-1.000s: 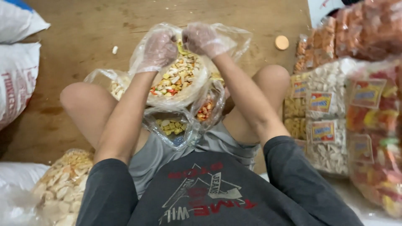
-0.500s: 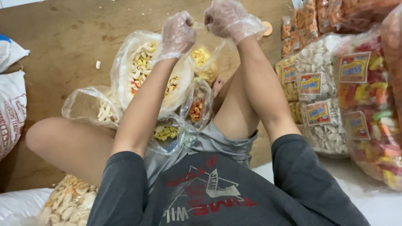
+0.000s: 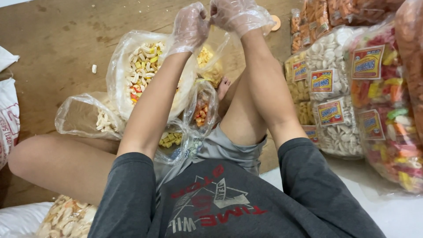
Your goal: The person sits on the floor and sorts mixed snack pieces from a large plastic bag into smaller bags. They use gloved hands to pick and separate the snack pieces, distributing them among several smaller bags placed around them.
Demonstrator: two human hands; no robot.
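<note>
Your left hand (image 3: 190,24) and right hand (image 3: 235,15), both in thin clear plastic gloves, are closed tight on the gathered neck of a clear plastic bag of mixed white, yellow and red crackers (image 3: 141,70). The bag hangs at far centre above the brown wooden floor (image 3: 57,39). Labelled snack packs (image 3: 337,88) stand to the right.

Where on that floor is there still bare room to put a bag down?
Bare wooden floor lies upper left, between the white sacks and the mixed-cracker bag. The right is crowded with stacked labelled packs; small bags crowd between the knees.
</note>
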